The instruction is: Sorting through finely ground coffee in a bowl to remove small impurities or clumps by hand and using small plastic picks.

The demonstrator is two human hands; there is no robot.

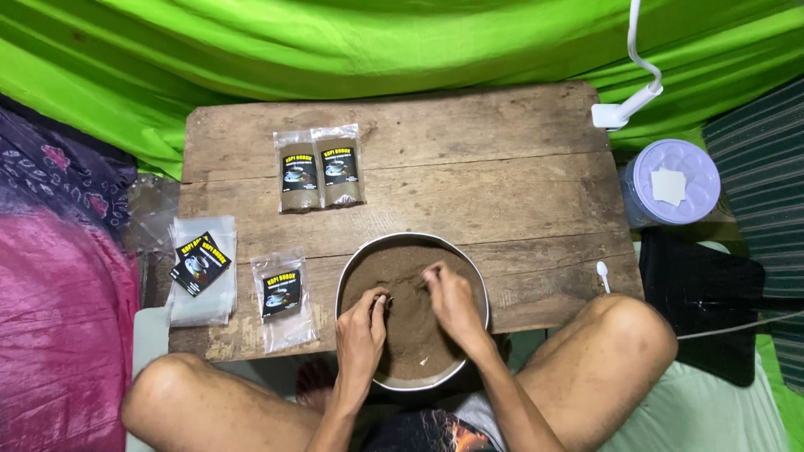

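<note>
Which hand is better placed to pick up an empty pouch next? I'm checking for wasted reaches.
Probably the left hand: the empty pouch lies just left of the bowl, while the right hand would have to cross over.

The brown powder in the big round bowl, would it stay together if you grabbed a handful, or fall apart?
The brown powder would probably fall apart: it looks fine and loose, heaped unevenly in the metal bowl. Some would likely trickle out between the fingers, since both the left hand and the right hand are digging in it. It seems dry, so it may cling as dust.
</note>
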